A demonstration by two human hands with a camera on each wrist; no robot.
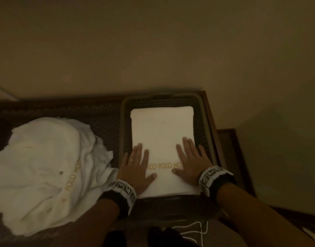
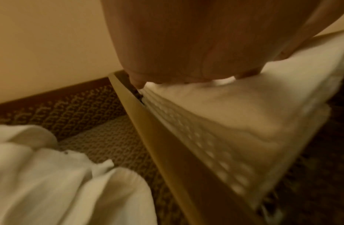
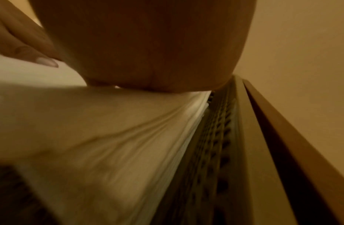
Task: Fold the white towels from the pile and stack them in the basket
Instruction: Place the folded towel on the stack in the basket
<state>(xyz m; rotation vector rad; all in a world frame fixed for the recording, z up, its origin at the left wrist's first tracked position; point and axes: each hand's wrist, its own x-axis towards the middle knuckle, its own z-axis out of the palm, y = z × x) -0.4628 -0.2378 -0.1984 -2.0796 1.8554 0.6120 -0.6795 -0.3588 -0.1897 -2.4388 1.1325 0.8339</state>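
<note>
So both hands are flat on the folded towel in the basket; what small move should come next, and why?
Probably lift both hands off and reach the left hand to the pile. The folded towel already lies flat inside the basket under the right hand, and unfolded towels remain.

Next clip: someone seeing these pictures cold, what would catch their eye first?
First, the folded towel with gold lettering, bright in the dark basket at centre right, with the left hand and right hand lying flat on its near end, fingers straight. Next, the pile of crumpled white towels heaped left of the basket on the patterned surface.
</note>
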